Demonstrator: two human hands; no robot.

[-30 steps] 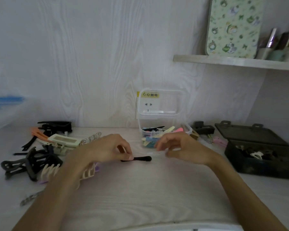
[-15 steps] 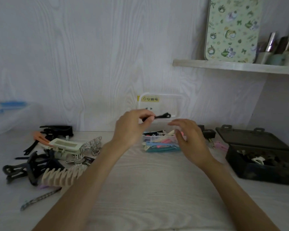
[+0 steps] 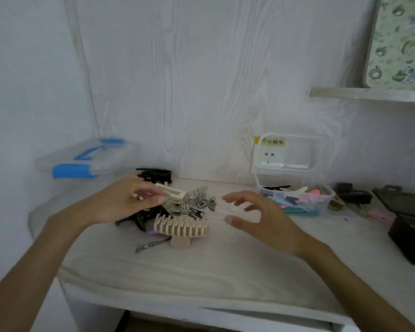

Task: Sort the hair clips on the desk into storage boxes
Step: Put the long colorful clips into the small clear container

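Yellow label (image 3: 272,141) on the clear lid (image 3: 290,152), writing too blurred to read

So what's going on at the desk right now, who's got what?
A person is sorting hair clips, and at this moment neither hand holds one. The left hand hovers over the pile of unsorted clips, near the cream rectangular clip, with the black claw clips, silver clips and the big beige claw clip beside it. The right hand is open above bare desk. The small clear box already holds coloured clips; a dark box sits open at the right.
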